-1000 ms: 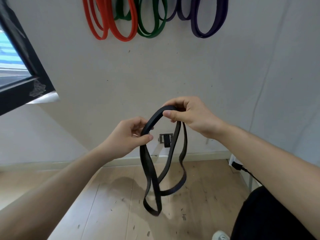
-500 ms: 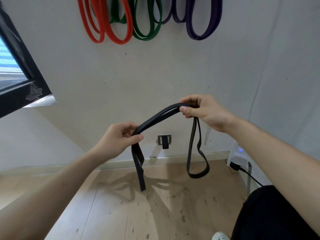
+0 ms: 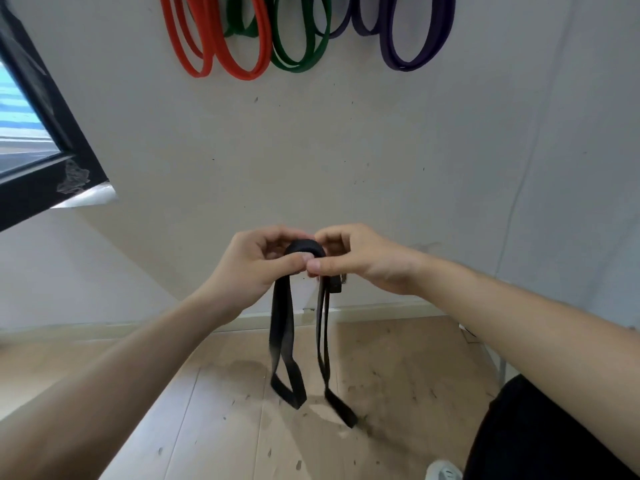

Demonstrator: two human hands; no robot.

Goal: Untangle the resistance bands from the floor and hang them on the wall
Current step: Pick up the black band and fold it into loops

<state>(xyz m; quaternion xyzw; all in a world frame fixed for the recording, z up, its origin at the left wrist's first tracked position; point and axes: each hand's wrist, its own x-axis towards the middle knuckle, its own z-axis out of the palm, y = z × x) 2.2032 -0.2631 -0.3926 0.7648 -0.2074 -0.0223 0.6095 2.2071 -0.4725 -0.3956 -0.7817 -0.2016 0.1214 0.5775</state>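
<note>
Black rubber is bunching into a tight little arch between the 2 hands at the centre of the frame. Half a second ago the black band (image 3: 281, 323) was stretching in a long slope from one hand to the other. Now the hands are closing together until the thumbs are touching. The left hand (image 3: 254, 268) is pinching the arch from its side with curled fingers, and the right hand (image 3: 363, 261) is doing the same from the other side. Both are clamping on the band.

Below them, 2 long loops are hanging side by side, near each other and not crossing, their ends dangling in the lower centre of the frame above the wooden floor (image 3: 194, 420). A second ago those strands were crossing in a loose twist, so to my eye the tangle is coming out and the person is gathering the band for hanging.

Along the top of the frame the red bands (image 3: 239, 65), green band (image 3: 298, 62) and purple band (image 3: 412, 62) are already hanging on the wall (image 3: 346, 150). Their hooks are sitting out of view. The black one is well below them, so a lift is probably coming next. A black window frame (image 3: 52, 143) is filling the upper left, and a wall socket (image 3: 335, 288) is peeking out just under the right hand.
</note>
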